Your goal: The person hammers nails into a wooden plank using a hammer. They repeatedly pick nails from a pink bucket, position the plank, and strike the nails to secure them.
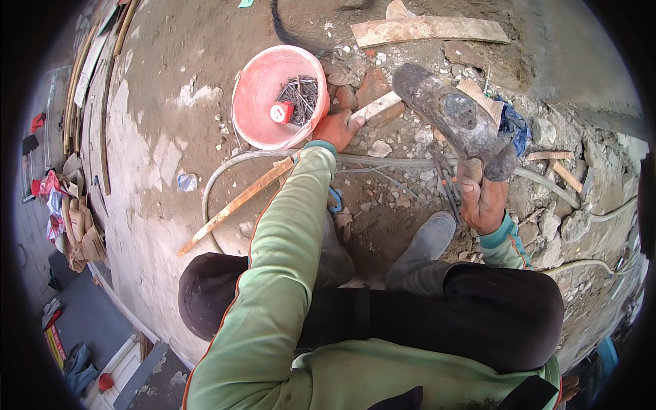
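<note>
My left hand [336, 130], closed, grips a short pale wooden batten [376, 106] beside a pink bucket [260, 92] containing a pile of nails [301, 99] and a red tape measure [283, 111]. At the right, my right hand [482, 201] is wrapped round the handle of a heavy hammer, whose worn dark head [430, 99] hangs near the batten's end. A pair of dark pincers [447, 188] lies just left of that hand, partly hidden. A long wooden strip [215, 219] rests beside my left sleeve.
A clear hose [239, 159] curves across the dirt floor. Broken rubble [550, 225] and a crumpled blue plastic sheet [512, 126] lie right. Another board [430, 31] lies at the back. Planks [82, 75], bags [75, 225] and other items line the left side. My knees and boots occupy the foreground.
</note>
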Action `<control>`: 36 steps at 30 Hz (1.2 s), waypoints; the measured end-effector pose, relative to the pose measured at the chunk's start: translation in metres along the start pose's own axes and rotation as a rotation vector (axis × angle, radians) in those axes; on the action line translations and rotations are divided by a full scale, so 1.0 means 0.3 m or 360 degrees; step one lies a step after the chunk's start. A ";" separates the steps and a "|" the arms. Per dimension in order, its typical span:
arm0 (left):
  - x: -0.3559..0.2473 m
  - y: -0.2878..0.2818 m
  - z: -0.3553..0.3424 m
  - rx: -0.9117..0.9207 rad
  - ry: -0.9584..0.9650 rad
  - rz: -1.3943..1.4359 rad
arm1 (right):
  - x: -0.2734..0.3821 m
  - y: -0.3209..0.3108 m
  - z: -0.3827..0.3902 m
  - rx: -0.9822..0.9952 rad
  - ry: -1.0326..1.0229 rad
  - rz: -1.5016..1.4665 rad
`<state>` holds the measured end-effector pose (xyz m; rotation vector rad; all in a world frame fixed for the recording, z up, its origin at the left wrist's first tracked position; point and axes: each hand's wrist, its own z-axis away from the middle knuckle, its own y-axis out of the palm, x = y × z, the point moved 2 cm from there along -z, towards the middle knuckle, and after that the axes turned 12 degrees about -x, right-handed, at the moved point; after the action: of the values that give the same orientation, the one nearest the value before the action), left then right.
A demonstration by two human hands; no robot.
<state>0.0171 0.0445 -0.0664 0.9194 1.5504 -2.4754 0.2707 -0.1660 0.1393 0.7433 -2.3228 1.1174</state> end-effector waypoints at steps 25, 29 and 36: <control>-0.451 -0.057 0.123 -0.0307 0.0254 0.0139 | -0.134 0.066 0.407 -0.0753 0.1924 -0.1013; -0.779 -0.052 0.127 -0.0151 0.0443 0.0386 | -0.105 0.065 0.348 -0.1239 0.1889 -0.1346; -1.273 -0.012 0.176 0.0037 0.0695 0.0351 | -0.138 0.002 0.246 -0.1815 0.1726 -0.1772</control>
<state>0.3043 -0.0896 0.1530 1.6238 1.4242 -2.2432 0.2893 -0.2141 0.0722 0.5401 -0.9395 -0.3414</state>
